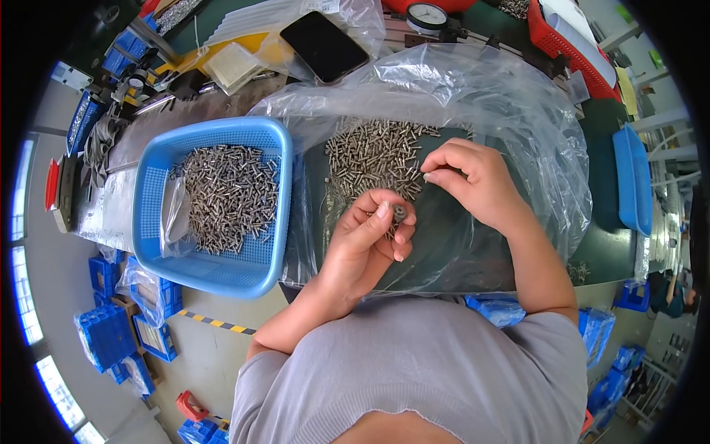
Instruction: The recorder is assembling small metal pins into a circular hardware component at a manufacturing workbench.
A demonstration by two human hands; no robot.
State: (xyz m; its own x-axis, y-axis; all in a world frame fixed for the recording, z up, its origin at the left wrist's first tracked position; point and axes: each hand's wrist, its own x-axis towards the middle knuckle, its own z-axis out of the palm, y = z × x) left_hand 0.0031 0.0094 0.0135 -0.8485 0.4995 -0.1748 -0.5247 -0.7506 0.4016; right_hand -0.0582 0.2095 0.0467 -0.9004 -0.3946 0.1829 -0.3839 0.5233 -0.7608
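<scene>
In the middle, my left hand (359,240) is closed round a small round grey metal part with a hole (399,212), held between the thumb and fingers. Some small metal pins seem to lie under it against the fingers. To the right, my right hand (477,177) has thumb and forefinger bent toward each other in a pinch; whatever is between them is too small to make out. Just beyond both hands, a loose pile of short metal pins (373,155) is spread on clear plastic sheeting (510,96). The left fingertips are at the pile's near edge.
Left of the pile stands a blue plastic basket (285,214) with many metal pins (231,200) and a plastic bag (176,214). Behind lie a black phone (324,46) and a dial gauge (427,16). A red basket with papers (569,52) sits at the back right.
</scene>
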